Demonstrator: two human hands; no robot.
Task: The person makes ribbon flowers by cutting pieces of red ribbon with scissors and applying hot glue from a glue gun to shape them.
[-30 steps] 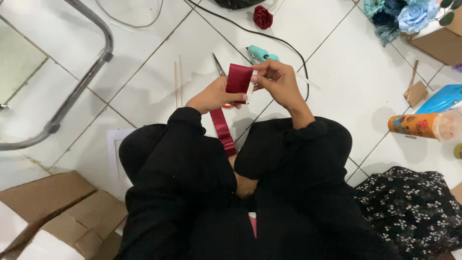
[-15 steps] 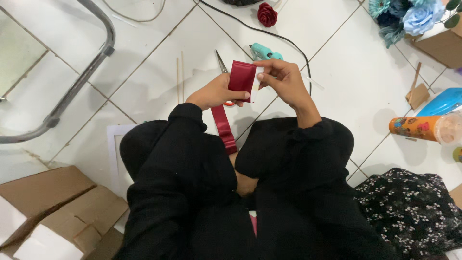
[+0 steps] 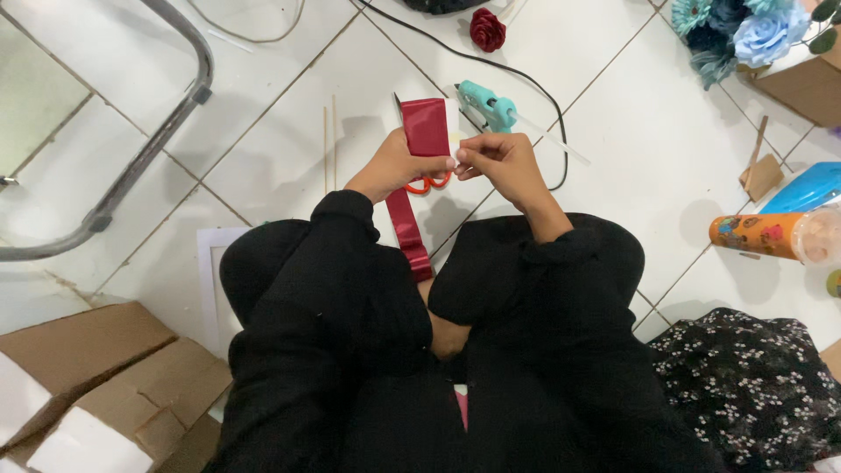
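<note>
Lowered slightly, both hands' grip pinches the ribbon (image 3: pixel 427 131), tail hanging below.

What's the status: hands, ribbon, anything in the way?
Left hand and right hand both pinch dark red ribbon. Tail hangs to lap. Orange scissors beneath; teal glue gun close beside.

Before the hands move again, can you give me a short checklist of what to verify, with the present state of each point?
1. Left hand grips the dark red ribbon: ok.
2. Right hand pinches the ribbon's edge: ok.
3. Ribbon tail hangs free over the lap: ok.
4. Orange-handled scissors lie under the hands, blades shut: cannot tell.
5. Teal glue gun lies on the tile floor, clear of the hands: ok.
</note>
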